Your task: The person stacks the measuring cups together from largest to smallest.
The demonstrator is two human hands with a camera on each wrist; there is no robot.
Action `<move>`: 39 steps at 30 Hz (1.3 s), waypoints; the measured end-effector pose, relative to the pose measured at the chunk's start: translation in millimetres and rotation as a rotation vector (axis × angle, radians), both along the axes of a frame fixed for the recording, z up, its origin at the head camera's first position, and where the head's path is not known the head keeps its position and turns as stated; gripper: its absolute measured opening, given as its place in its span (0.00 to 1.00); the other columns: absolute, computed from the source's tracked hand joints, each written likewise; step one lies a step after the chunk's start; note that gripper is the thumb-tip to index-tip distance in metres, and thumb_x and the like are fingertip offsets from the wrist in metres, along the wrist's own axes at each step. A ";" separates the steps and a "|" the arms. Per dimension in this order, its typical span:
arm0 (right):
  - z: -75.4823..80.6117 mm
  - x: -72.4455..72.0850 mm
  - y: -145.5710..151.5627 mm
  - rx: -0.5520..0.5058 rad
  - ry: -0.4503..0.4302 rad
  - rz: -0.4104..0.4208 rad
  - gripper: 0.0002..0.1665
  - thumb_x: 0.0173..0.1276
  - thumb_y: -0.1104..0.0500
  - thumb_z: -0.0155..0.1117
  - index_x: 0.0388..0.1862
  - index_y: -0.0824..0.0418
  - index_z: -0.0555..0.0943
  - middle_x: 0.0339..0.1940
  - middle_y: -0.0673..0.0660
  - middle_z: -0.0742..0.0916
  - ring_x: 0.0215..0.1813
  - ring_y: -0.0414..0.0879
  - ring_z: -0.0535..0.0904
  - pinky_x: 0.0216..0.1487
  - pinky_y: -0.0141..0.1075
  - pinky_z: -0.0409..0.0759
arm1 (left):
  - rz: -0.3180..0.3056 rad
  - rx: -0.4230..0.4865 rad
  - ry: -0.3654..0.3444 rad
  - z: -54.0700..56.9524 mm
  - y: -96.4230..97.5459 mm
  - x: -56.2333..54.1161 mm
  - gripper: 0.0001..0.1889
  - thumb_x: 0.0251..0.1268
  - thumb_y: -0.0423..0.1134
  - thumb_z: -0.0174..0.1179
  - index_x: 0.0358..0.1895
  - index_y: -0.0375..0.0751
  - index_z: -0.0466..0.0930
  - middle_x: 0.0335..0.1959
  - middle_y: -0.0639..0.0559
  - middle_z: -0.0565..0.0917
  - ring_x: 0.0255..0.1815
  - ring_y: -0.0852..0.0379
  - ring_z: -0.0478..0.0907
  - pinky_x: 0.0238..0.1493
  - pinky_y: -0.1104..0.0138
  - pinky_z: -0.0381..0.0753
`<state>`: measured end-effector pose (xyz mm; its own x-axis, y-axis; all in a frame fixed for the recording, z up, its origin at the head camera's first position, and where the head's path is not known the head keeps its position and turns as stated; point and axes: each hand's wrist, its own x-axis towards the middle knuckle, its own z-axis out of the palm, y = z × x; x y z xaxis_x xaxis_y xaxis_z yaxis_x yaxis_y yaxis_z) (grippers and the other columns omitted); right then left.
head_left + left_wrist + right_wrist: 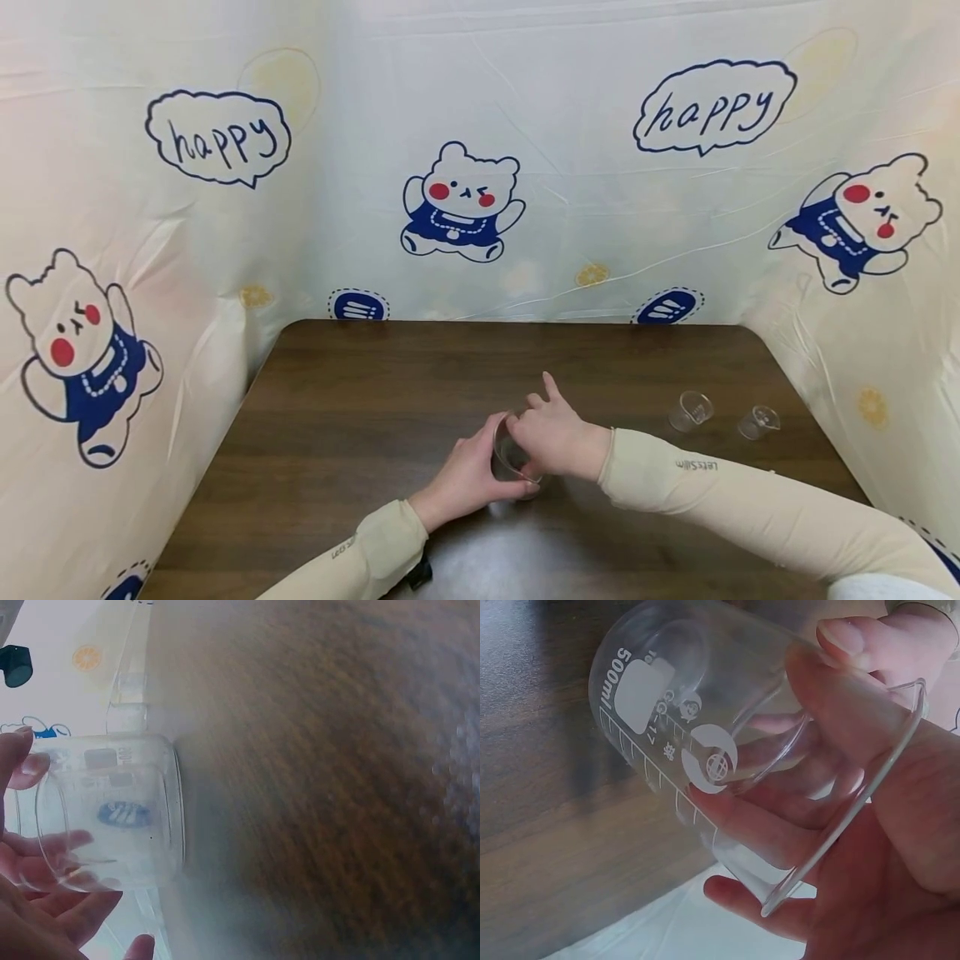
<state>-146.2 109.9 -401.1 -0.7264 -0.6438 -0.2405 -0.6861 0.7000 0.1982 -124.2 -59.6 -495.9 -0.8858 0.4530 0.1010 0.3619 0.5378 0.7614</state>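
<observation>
In the head view my left hand [467,473] grips a large clear glass beaker [512,455] near the middle of the table. The right wrist view shows its white 500ml mark and scale. My right hand [558,437] reaches into the beaker's mouth, with its index finger pointing away. Inside the large beaker, a smaller clear beaker [780,754] shows its rim through the glass, held between the thumb and fingers of my right hand. In the left wrist view the large beaker [171,769] stands with its base on or close to the table.
Two small clear beakers, one larger [690,412] and one smaller [759,423], stand on the right side of the brown wooden table [360,392]. A printed cloth [570,200] hangs behind and along both sides of the table.
</observation>
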 end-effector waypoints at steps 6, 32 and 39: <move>0.2 0.1 1.1 -0.007 0.005 -0.006 0.42 0.53 0.35 0.83 0.60 0.56 0.84 0.49 0.52 0.91 0.64 0.57 0.80 0.74 0.66 0.59 | 0.002 -0.007 -0.001 0.9 0.9 0.2 0.50 0.52 0.64 0.77 0.75 0.51 0.62 0.62 0.57 0.82 0.52 0.58 0.83 0.58 0.44 0.71; 37.6 4.1 27.0 -0.276 0.092 0.122 0.19 0.57 0.48 0.83 0.45 0.52 0.89 0.42 0.48 0.91 0.54 0.55 0.83 0.61 0.55 0.76 | 0.024 -0.023 0.031 0.2 2.4 0.7 0.50 0.52 0.62 0.78 0.75 0.49 0.63 0.66 0.55 0.80 0.57 0.55 0.81 0.57 0.47 0.72; 48.6 8.8 37.7 -0.320 0.123 0.113 0.17 0.58 0.47 0.82 0.39 0.54 0.87 0.33 0.48 0.89 0.36 0.46 0.81 0.39 0.40 0.79 | 0.005 -0.025 0.023 0.5 3.1 0.3 0.49 0.53 0.62 0.77 0.74 0.45 0.64 0.67 0.52 0.79 0.59 0.54 0.81 0.56 0.46 0.72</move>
